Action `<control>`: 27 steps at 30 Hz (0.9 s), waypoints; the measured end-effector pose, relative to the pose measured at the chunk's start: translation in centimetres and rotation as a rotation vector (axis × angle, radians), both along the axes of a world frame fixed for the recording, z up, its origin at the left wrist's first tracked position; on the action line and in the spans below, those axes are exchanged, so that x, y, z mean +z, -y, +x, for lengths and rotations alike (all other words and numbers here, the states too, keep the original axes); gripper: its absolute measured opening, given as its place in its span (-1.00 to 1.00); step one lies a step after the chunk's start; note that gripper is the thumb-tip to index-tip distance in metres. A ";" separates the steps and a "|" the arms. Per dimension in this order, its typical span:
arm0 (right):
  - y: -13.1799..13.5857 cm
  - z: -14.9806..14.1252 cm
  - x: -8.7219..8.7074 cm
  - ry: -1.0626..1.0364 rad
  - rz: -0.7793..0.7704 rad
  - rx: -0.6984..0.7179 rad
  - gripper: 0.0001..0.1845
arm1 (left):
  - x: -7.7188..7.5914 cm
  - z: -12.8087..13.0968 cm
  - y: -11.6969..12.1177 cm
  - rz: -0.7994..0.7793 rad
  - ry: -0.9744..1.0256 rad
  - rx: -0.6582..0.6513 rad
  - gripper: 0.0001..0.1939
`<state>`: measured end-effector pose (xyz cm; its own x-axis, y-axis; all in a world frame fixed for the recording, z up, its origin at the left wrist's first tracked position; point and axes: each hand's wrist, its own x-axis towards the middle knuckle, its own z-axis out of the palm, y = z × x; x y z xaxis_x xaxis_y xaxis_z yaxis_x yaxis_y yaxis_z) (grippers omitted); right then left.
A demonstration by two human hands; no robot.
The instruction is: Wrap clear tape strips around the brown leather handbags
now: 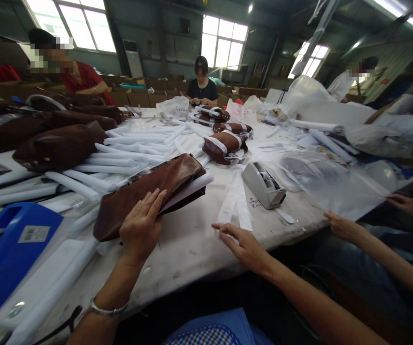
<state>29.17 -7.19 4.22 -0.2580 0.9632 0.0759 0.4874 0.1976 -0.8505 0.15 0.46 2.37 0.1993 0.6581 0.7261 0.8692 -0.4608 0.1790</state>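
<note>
My left hand lies flat, fingers spread, on a folded brown leather bag that has a white paper roll tucked in its fold. My right hand reaches to the near end of white paper strips on the table; its fingertips pinch or press the strip's end. A grey tape dispenser stands just right of the strips.
Many white paper rolls and brown bags cover the white table. Wrapped bags lie further back. A blue object sits at the left. A co-worker's hands hold clear plastic sheets at the right. Other people sit at the far side.
</note>
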 end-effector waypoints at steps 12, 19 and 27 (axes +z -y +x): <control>-4.8 -1.6 -3.7 0.380 0.243 -0.156 -0.45 | 0.2 -0.2 -0.1 0.011 0.028 0.028 -0.28; -9.7 -2.8 -7.0 0.698 0.154 0.082 -0.12 | -0.1 -0.1 0.0 0.061 0.012 0.025 -0.29; -11.2 -2.8 -6.8 0.148 0.246 0.052 -0.52 | -0.5 0.8 0.6 0.138 -0.012 0.017 -0.29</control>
<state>26.40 3.99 -2.61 -0.3319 0.9057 0.2637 0.5864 0.4171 -0.6944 0.97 -0.16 1.88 0.1982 0.5556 0.8075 0.8789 -0.4654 0.1046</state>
